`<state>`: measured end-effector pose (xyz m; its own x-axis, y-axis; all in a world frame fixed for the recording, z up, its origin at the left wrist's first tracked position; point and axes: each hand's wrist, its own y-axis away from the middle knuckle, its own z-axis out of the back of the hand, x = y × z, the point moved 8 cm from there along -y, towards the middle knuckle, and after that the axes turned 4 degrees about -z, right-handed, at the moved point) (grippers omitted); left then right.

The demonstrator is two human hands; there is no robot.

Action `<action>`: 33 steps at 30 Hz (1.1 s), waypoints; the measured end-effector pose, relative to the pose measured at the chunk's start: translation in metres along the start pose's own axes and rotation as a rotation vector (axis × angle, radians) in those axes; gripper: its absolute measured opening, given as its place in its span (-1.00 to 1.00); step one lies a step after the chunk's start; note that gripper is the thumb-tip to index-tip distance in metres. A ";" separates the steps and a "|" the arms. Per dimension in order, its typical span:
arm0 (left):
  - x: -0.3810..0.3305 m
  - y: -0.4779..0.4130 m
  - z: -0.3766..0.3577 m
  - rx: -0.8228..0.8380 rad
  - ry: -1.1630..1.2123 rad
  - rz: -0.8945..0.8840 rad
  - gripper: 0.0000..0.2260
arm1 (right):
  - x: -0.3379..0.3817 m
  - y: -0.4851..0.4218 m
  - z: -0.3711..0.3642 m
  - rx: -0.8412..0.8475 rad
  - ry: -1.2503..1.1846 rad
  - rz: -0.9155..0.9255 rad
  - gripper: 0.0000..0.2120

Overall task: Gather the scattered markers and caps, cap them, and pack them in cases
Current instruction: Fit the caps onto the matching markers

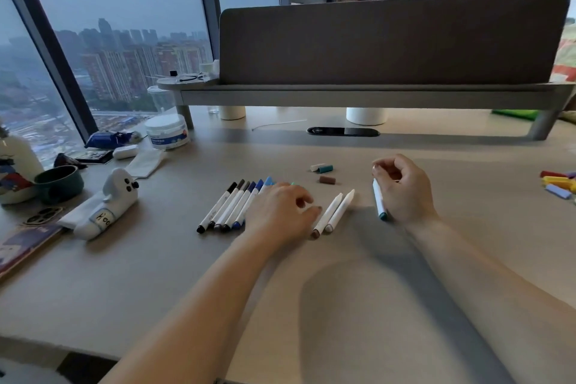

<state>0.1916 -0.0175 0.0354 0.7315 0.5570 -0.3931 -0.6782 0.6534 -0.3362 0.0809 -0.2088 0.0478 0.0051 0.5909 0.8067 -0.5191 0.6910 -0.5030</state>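
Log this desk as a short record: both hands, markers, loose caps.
left hand: rests on the marker row; grip unclear
right hand: fingers hold the teal-ended marker
spare markers: two, side by side between the hands
loose caps: white, teal and brown, on the desk beyond the hands
cap pile: at the picture's right edge

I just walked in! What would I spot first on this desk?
A row of markers lies side by side mid-desk, the left hand resting on its right end. Beside it, the right hand holds a teal-ended marker, with three loose caps lying behind. Far left sits a white puppy-shaped pouch.
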 end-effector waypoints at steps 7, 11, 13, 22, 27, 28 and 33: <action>-0.024 -0.016 -0.019 0.171 -0.127 0.014 -0.80 | -0.010 -0.013 -0.021 0.167 0.159 -0.036 -0.95; -0.025 -0.018 -0.018 0.145 -0.178 0.011 -0.83 | -0.011 -0.026 -0.043 0.274 0.315 -0.033 -0.93; -0.018 -0.018 -0.010 0.106 -0.166 0.031 -0.84 | -0.013 -0.033 -0.056 0.322 0.358 -0.069 -0.94; 0.031 -0.019 0.021 -0.124 0.152 0.153 -0.93 | -0.014 -0.044 -0.094 0.445 0.669 -0.100 -0.88; 0.036 -0.022 0.015 -0.180 0.274 0.142 -0.96 | -0.009 -0.037 -0.093 0.411 0.643 -0.033 -0.91; 0.036 -0.023 0.015 -0.185 0.304 0.142 -0.97 | -0.007 -0.036 -0.089 0.397 0.585 -0.037 -0.91; 0.034 -0.021 0.014 -0.198 0.398 0.169 -0.97 | -0.002 -0.026 -0.074 0.374 0.561 0.011 -0.91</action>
<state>0.2318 -0.0048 0.0411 0.5523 0.3819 -0.7410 -0.8140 0.4390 -0.3805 0.1574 -0.1969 0.0365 0.3888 0.7937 0.4679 -0.7823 0.5526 -0.2874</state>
